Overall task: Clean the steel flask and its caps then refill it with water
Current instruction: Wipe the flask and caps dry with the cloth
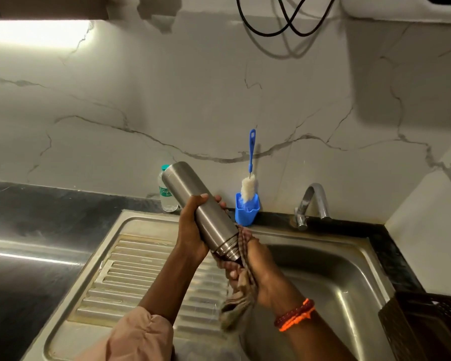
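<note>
The steel flask (193,199) is held tilted above the sink, its base up to the left and its threaded mouth down to the right. My left hand (193,230) is wrapped around its middle. My right hand (248,264) grips a brown checked cloth (241,295) pressed around the flask's mouth; the cloth's loose end hangs down. No caps are visible.
A steel sink basin (331,277) lies to the right, its ribbed drainboard (130,277) to the left. A tap (314,201) stands behind. A blue holder (246,212) with a bottle brush (250,178), a plastic water bottle (166,196), and a dark crate (427,324) stand nearby.
</note>
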